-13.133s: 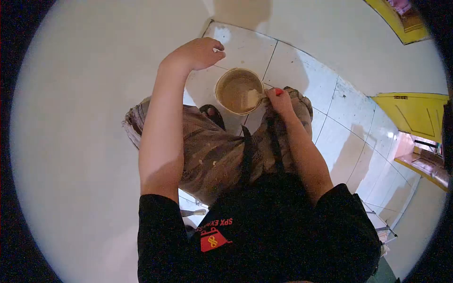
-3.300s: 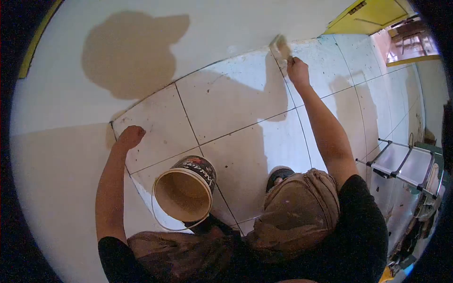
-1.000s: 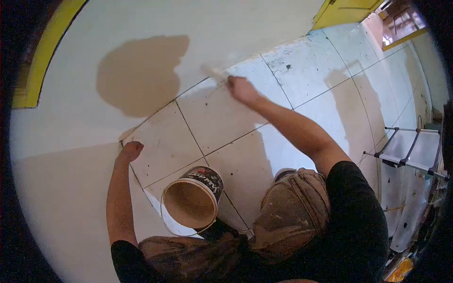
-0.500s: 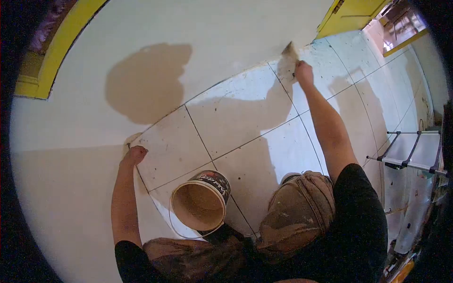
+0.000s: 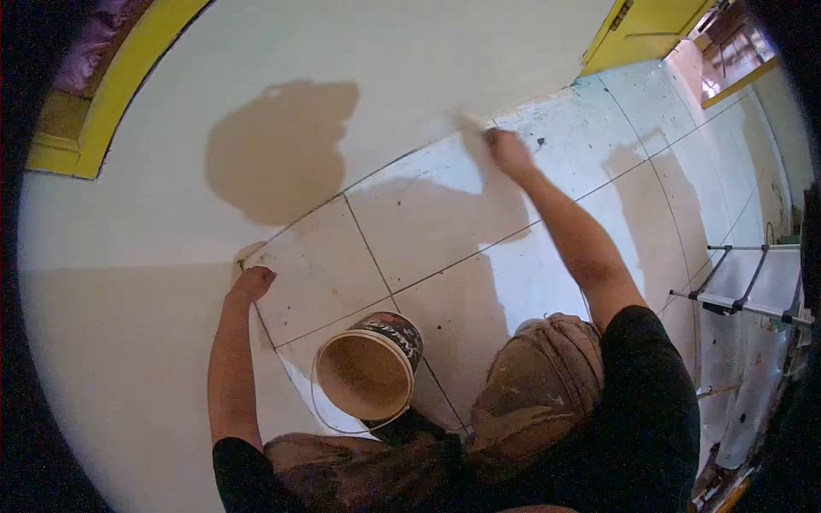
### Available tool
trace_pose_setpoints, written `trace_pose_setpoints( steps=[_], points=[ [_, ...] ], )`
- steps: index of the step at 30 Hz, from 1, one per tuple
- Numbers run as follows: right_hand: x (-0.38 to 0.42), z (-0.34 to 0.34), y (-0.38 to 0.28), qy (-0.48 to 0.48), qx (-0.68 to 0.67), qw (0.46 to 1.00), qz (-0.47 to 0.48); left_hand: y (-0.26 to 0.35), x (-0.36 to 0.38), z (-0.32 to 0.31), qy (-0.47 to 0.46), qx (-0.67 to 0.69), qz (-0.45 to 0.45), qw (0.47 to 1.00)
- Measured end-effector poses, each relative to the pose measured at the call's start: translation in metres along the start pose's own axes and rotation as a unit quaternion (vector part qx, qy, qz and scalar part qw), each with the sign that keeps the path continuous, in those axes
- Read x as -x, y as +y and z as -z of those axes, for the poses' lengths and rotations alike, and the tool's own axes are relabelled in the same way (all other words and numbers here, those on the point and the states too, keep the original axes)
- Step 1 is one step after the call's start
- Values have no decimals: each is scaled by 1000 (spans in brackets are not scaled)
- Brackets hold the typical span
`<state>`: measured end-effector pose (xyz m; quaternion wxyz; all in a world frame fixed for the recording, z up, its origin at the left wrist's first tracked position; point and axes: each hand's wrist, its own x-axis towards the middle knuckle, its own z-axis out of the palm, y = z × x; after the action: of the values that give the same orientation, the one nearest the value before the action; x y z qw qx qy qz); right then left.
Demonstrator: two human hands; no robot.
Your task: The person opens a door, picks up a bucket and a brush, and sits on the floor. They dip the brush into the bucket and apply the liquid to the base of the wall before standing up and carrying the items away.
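Note:
At the foot of the pale wall (image 5: 410, 60), my right hand (image 5: 510, 156) is closed around the handle of a putty knife (image 5: 469, 128). Motion blurs its flat, flared blade, which is beside the line where wall and floor meet. My left hand (image 5: 254, 283) is a closed fist near the corner at the left, touching or almost touching the wall. A small flat edge shows past its knuckles, but I cannot make out what it belongs to. Between my knees stands a tilted bucket (image 5: 413, 338) with a dark printed label, a wire handle and a beige-coated inside.
Pale floor tiles (image 5: 445, 248) carry specks and dark joints. On the right is an aluminium ladder (image 5: 737, 275) beside plastic sheeting (image 5: 740, 410). A yellow door (image 5: 646, 38) stands at the upper right, and a yellow frame (image 5: 81, 154) at the upper left.
My right hand has swept left along the foot of the wall with the putty knife. The left hand stays at the corner, and the view has shifted slightly.

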<state>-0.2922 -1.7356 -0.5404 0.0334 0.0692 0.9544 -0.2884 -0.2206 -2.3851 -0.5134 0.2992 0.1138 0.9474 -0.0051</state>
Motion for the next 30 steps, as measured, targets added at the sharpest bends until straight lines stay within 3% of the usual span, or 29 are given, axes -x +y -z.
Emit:
trace_pose_setpoints(
  steps=[1,2,3,6,8,9,13,14,15,17,20,22,25,26,27,28,29,30],
  points=[
    [-5,2,29,85,-37,996,6,-10,-1,-7,1,4,-3,1000],
    [-15,8,58,104,35,994,-14,-7,5,-7,27,17,-27,999],
    [-14,16,80,165,13,986,-23,-2,8,-6,27,19,-24,999],
    [-10,42,101,204,27,972,-115,-11,5,-11,-38,-39,13,998],
    [-16,36,101,219,41,964,-144,-36,-6,-33,-3,-76,-49,996],
    [-17,26,94,213,41,967,-137,-28,-7,-23,-26,-75,-43,996],
    [7,-31,14,138,28,989,52,31,10,30,-36,-41,6,998],
    [20,-47,-15,109,-60,992,9,38,13,36,-35,-37,9,999],
    [42,-51,-47,127,-137,978,97,42,16,39,-28,-11,15,999],
    [63,-55,-95,9,-110,992,69,40,21,37,-20,18,25,999],
    [65,-59,-126,-24,-110,987,111,26,28,30,-21,-33,0,999],
    [46,-62,-111,-29,-26,988,152,7,28,16,-28,-14,40,999],
    [15,-58,-45,42,-23,993,107,10,42,23,-34,0,71,997],
    [12,-51,-15,103,-72,982,143,4,44,19,-37,7,81,996],
    [10,-35,6,109,32,986,121,-12,38,3,-10,-28,38,999],
    [21,-14,11,123,36,991,36,-21,33,-8,20,-61,-5,998],
    [19,-4,29,130,107,986,-4,-18,30,-6,20,-51,-2,999],
    [32,12,37,167,118,976,82,-5,30,6,-89,-35,25,995]
  ],
)
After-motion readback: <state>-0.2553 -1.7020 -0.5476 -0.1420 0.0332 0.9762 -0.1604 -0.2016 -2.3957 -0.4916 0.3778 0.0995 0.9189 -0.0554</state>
